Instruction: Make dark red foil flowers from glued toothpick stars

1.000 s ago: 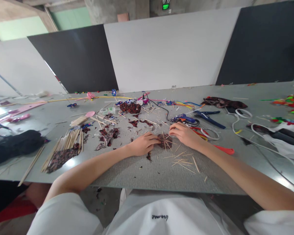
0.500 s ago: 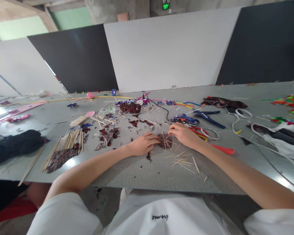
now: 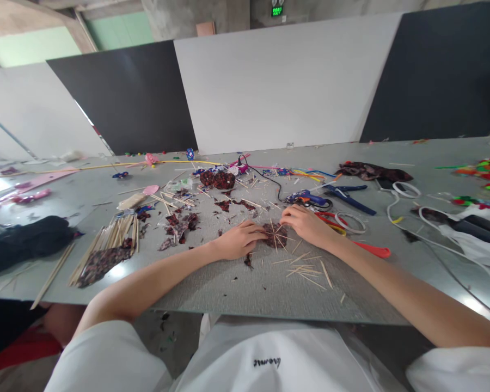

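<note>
Decent room at bottom center, just gray tabletop [image 3: 188,291] with a few scraps [image 3: 248,261] down to the near edge [image 3: 269,314]. Tighter upper right of center, blue glue gun [image 3: 309,196] just beyond the right hand [image 3: 304,223]. Mid-frame: dark reddish mottled patch [image 3: 281,231], thin sticks [image 3: 275,236] crossed on top, star-style. Left hand [image 3: 239,240] at its left edge, right at its right, both bunched narrow; can't tell if pinching anything.

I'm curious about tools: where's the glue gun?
The glue gun lies right of centre in the head view, just beyond the right hand, left of the blue pliers.
</note>
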Demonstrator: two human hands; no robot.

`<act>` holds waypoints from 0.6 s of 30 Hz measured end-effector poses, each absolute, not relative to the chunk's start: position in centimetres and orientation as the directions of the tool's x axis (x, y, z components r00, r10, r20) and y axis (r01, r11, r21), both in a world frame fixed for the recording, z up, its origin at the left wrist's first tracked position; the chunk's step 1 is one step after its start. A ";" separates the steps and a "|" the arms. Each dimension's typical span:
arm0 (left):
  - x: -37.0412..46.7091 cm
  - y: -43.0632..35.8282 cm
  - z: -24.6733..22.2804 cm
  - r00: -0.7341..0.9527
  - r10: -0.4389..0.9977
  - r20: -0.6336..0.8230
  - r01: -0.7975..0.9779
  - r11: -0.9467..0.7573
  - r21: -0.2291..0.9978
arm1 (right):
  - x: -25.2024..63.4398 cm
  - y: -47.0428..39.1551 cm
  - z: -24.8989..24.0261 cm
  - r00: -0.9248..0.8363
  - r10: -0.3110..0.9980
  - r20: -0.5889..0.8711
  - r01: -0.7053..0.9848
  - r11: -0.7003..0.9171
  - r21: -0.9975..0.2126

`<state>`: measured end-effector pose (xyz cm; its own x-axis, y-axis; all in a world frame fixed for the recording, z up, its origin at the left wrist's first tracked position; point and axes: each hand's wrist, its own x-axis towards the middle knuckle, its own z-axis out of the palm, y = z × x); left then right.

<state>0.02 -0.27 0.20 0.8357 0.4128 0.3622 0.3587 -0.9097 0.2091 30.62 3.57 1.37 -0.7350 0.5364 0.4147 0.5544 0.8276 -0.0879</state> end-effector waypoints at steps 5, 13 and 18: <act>0.0 -0.3 0.3 0.835 0.419 0.357 0.363 -0.907 0.213 | 30.7 3.7 1.3 -0.738 0.537 0.408 0.558 0.826 -0.079; 0.0 -0.2 0.1 0.835 0.420 0.356 0.368 -0.906 0.206 | 31.1 3.4 1.9 -0.734 0.529 0.425 0.559 0.827 -0.065; 0.0 -0.2 0.0 0.833 0.426 0.353 0.377 -0.904 0.202 | 31.7 2.6 2.8 -0.759 0.516 0.397 0.522 0.847 -0.103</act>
<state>-0.05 -0.17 -0.05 0.8329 0.4262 0.3530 0.3770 -0.9039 0.2020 31.70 2.59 2.79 -0.7594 0.5157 0.3967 0.5215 0.8470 -0.1028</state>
